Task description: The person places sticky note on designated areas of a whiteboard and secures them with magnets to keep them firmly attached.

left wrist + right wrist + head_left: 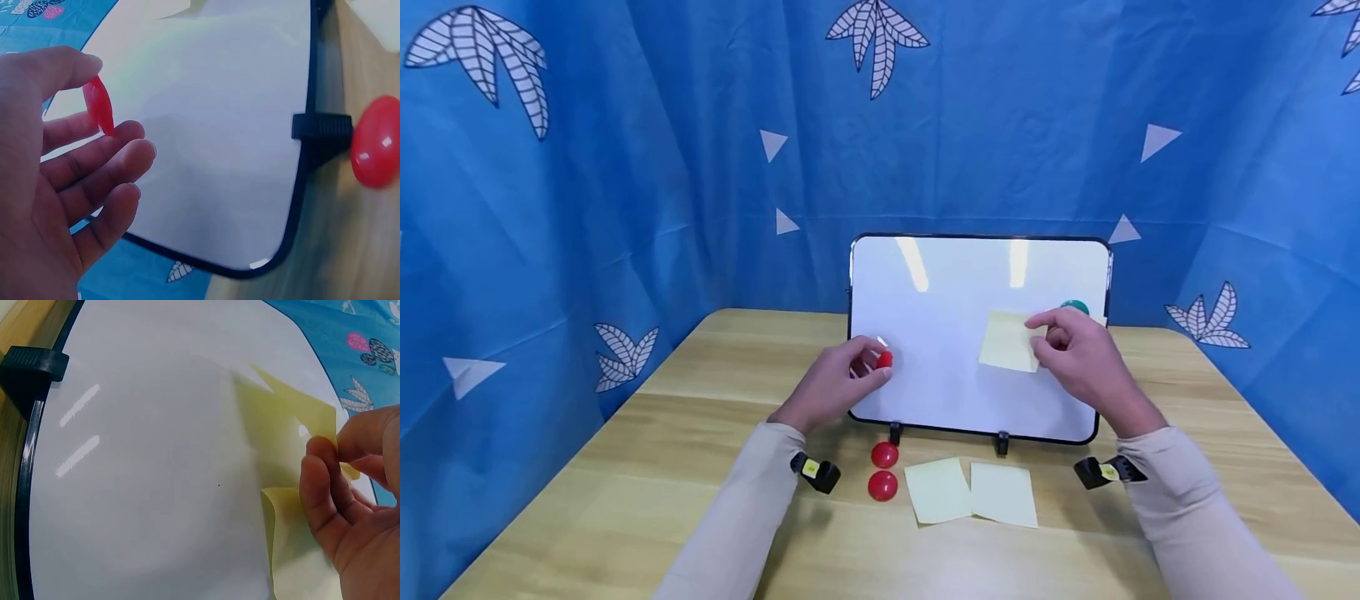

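My left hand (842, 375) pinches a red round magnet (99, 106) between thumb and fingers, in front of the whiteboard's left side. The whiteboard (925, 350) has a black frame and stands tilted back on small black feet. Over its right half, my right hand (1082, 354) pinches the edge of a yellow sticky note (1006, 342) between thumb and fingertips. A second yellow sticky note (303, 550) with a curled edge lies on the board beside that hand. Above the right hand shows a green magnet (1075, 306), partly covered by it.
Two red magnets (882, 485) lie on the wooden table (647, 483) in front of the board's left foot. To their right are two more sticky notes (1003, 493), side by side. A blue patterned curtain (1000, 150) hangs behind and around the table.
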`<state>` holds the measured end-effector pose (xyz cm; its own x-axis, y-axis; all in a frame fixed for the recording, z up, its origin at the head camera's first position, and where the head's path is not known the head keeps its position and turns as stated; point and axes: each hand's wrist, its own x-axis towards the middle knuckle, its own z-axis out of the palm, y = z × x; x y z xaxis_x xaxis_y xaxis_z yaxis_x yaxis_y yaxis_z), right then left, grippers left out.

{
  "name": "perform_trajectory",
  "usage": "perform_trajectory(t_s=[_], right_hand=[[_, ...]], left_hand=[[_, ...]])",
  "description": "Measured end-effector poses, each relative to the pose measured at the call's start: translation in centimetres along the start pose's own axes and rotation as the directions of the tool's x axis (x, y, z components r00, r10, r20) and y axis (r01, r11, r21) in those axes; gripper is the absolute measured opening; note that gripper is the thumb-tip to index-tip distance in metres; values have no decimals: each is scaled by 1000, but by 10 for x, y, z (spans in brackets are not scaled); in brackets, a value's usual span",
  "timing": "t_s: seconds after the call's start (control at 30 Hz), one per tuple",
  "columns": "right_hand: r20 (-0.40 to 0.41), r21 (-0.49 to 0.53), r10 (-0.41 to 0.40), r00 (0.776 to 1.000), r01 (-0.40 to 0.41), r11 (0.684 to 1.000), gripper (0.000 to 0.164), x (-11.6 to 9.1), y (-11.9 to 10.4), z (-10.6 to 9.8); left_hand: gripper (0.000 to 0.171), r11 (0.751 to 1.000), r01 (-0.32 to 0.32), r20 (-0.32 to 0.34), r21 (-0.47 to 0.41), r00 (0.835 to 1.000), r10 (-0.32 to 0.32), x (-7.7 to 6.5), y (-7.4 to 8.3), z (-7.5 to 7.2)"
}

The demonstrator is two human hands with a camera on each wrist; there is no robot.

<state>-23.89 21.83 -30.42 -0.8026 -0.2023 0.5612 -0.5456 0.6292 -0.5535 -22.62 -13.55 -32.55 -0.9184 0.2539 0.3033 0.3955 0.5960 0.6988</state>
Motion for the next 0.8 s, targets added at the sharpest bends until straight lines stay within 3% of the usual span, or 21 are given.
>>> perform_trajectory(t_s=[0.2, 0.47, 0.8], right_hand=[[-54, -29, -13, 998, 12, 1000, 19, 0, -1, 3], [-76, -80, -100, 992, 94, 992, 22, 0, 1, 6], [-78, -101, -90, 993, 82, 991, 24, 1, 2, 10]], left_hand=[[35, 1000, -17, -3, 8, 1000, 17, 10, 10, 2], [44, 999, -52, -13, 8, 999, 53, 20, 20, 7], [49, 995, -100, -36, 4, 994, 101, 27, 28, 12]])
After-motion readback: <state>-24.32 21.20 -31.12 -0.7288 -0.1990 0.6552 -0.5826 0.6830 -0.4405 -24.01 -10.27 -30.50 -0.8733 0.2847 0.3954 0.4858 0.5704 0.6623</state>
